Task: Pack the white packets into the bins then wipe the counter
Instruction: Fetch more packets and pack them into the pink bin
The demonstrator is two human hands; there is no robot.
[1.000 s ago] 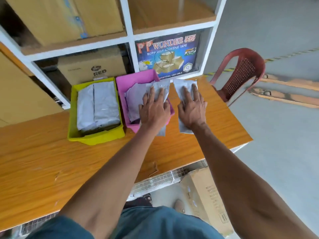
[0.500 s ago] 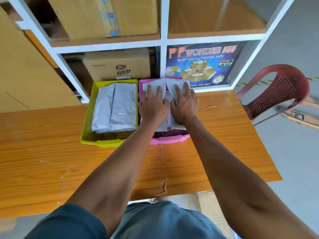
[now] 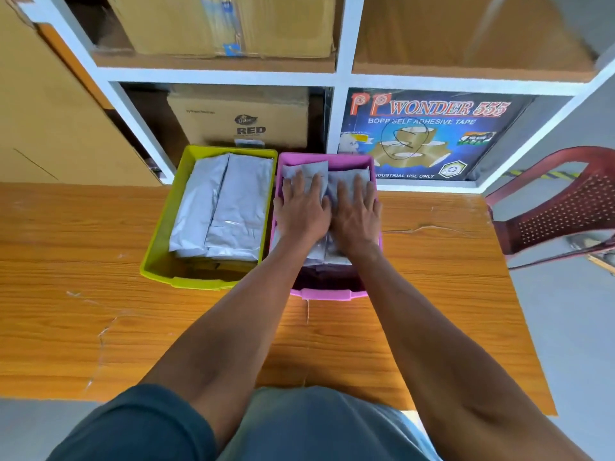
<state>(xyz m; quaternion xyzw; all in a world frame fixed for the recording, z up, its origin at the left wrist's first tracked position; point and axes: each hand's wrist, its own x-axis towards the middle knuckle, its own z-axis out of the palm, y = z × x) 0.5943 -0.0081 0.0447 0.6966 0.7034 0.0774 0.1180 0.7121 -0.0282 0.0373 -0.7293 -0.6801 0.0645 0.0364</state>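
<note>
Orange-brown wood grain on the counter (image 3: 83, 311), scratched in places, running from the left edge across to the right. At the far left, a big plain cardboard sheet (image 3: 50, 128) leaning behind the counter. Next, a yellow bin (image 3: 159, 247) at the back of the counter, filled with white packets (image 3: 226, 207) lying flat, side by side. Behind it, in the white shelf (image 3: 342, 78), a brown carton (image 3: 239, 118) printed "RED", and a larger carton (image 3: 233, 24) one level higher. Just beside the yellow bin, touching or almost touching it, a pink bin (image 3: 327, 293). Inside the pink bin, more white packets (image 3: 309, 169), pressed down from above by both hands. Left hand (image 3: 301, 214) flat on the left packet, fingers straight and a little spread, gripping nothing. Right hand (image 3: 357, 216) flat on the right packet (image 3: 346, 179), fingers also straight, thumb close to the left hand, gripping nothing. Behind the pink bin, a blue box (image 3: 429, 134) marked "WONDER 555" and "BOPP SELF ADHESIVE TAPE". At the far right, beyond the counter end, a dark red plastic chair (image 3: 559, 214) on the grey floor (image 3: 565, 327).
</note>
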